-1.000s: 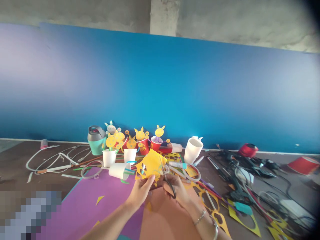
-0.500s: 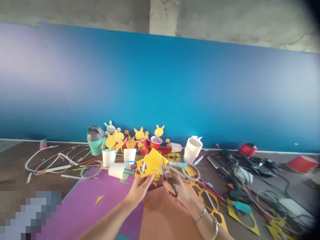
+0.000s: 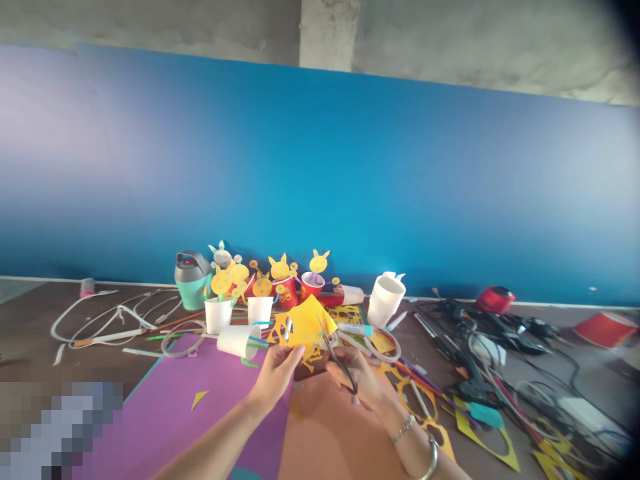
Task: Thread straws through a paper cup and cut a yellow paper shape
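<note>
Left hand (image 3: 277, 375) pinches the lower edge of the yellow paper (image 3: 306, 319), thumb on top, seemingly to steady it. Right hand (image 3: 361, 377) is curled around dark-handled scissors (image 3: 343, 366), blades at the paper's right side. Paper: thin, smooth, holed at left, held up near flat purple (image 3: 215, 393) and orange sheets (image 3: 335, 430). Beyond, a white cup (image 3: 234, 341) lies sideways.

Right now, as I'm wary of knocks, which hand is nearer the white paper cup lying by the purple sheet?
Left: the left hand is just right of the cup; the right hand is farther right.
</note>
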Available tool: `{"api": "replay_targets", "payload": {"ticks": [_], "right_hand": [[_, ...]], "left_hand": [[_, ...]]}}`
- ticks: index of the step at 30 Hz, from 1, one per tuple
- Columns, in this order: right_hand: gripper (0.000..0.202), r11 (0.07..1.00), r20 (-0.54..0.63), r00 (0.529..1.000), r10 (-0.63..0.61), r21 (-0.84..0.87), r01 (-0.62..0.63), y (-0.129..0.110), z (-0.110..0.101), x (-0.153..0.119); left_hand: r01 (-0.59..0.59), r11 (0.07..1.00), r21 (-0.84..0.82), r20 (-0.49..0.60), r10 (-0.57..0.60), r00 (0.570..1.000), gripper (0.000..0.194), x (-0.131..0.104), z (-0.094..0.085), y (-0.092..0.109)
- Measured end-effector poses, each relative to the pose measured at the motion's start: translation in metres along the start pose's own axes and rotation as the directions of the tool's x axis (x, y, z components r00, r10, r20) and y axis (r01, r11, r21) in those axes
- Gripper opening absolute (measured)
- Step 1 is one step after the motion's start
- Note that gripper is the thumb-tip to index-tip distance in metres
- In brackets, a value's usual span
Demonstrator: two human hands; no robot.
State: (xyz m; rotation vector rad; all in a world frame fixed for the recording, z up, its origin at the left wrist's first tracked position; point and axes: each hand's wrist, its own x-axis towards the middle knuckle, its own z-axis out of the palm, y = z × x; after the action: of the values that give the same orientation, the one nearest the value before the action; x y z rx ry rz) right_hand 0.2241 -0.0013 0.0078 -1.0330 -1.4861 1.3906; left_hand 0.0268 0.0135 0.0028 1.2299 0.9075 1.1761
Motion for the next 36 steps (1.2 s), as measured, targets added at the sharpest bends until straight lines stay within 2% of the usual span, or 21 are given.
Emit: {"api": "replay_targets", "payload": {"ticks": [9, 20, 22, 24, 27, 31, 33, 36], "right_hand": [[0.034, 0.997, 0.019, 0.999, 0.037, -0.075, -0.036, -0.001, -0.003, -0.001], [0.035, 0.993, 0.031, 0.996, 0.080, -0.091, -0.077, -0.006, 0.000, -0.004], [0.033, 0.992, 0.055, 0.996, 0.076, -0.101, -0.071, -0.001, 0.000, -0.003], [0.031, 0.991, 0.069, 0.994, 0.084, -0.115, -0.075, 0.004, -0.001, -0.003], [0.030, 0.990, 0.059, 0.994, 0.093, -0.110, -0.087, 0.007, 0.000, -0.002], [0.033, 0.996, 0.058, 0.997, 0.058, -0.078, -0.053, 0.003, 0.004, -0.003], [0.037, 0.996, 0.073, 0.996, 0.052, -0.072, -0.047, 0.002, 0.007, -0.004], [0.041, 0.997, 0.095, 0.995, 0.028, -0.077, -0.020, 0.002, 0.009, -0.004]], "left_hand": [[-0.056, 0.998, -0.005, -0.156, 0.055, 0.986, 0.036, 0.004, -0.003, -0.007], [-0.116, 0.991, 0.061, -0.203, 0.126, 0.971, 0.045, 0.003, -0.001, 0.010], [-0.104, 0.994, 0.041, -0.239, 0.111, 0.965, 0.045, 0.004, -0.001, 0.010], [-0.072, 0.996, -0.054, -0.259, 0.056, 0.964, 0.042, 0.004, 0.000, 0.010], [-0.040, 0.971, -0.235, -0.214, -0.011, 0.977, 0.032, 0.004, 0.004, 0.013], [0.034, 0.886, -0.462, -0.103, -0.092, 0.990, 0.035, 0.001, 0.010, 0.017], [0.096, 0.884, -0.457, -0.050, -0.133, 0.990, 0.028, -0.001, 0.012, 0.015], [0.101, 0.951, -0.291, -0.060, -0.123, 0.991, 0.034, -0.001, 0.011, 0.008]]}}
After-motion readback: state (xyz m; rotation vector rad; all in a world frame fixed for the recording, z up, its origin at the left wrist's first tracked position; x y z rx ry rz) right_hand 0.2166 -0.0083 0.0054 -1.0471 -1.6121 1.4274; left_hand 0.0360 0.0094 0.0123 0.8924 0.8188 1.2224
